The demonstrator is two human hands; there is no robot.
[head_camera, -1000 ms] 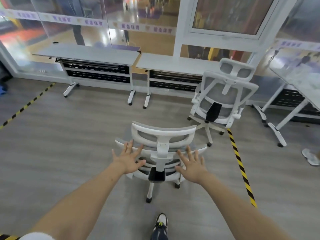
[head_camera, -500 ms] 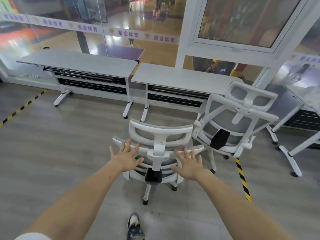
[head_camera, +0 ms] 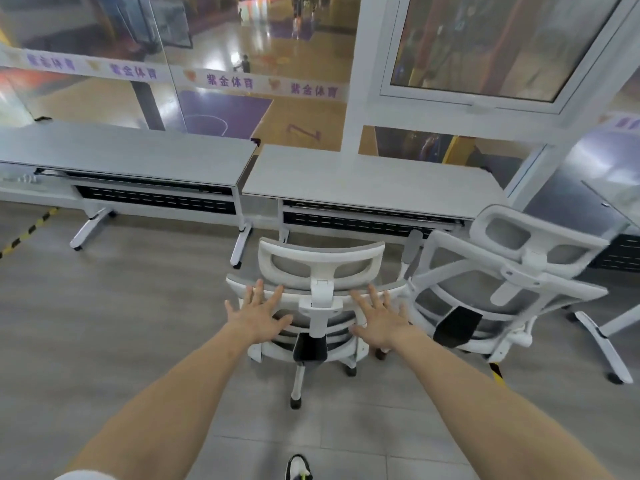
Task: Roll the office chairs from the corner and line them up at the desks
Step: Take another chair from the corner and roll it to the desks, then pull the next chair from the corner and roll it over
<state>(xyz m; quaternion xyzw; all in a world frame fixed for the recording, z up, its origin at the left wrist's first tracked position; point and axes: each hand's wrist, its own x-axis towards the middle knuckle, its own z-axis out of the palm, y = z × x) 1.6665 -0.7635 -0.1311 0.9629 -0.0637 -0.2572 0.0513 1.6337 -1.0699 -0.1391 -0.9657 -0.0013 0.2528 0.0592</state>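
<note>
Both hands, the left hand (head_camera: 258, 315) and the right hand (head_camera: 381, 320), were spread flat on the backrest of the near chair (head_camera: 322, 306), so that it could be pushed, not gripped. It was brought closer to the right desk (head_camera: 363, 181) than before, just beside the second chair (head_camera: 502, 289).

chair (head_camera: 322, 271) before right desk (head_camera: 363, 181), second chair (head_camera: 502, 289) right

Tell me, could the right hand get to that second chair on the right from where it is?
Probably yes: the right hand rests open on the near chair, and the second chair stands right beside it, nothing between.
</note>
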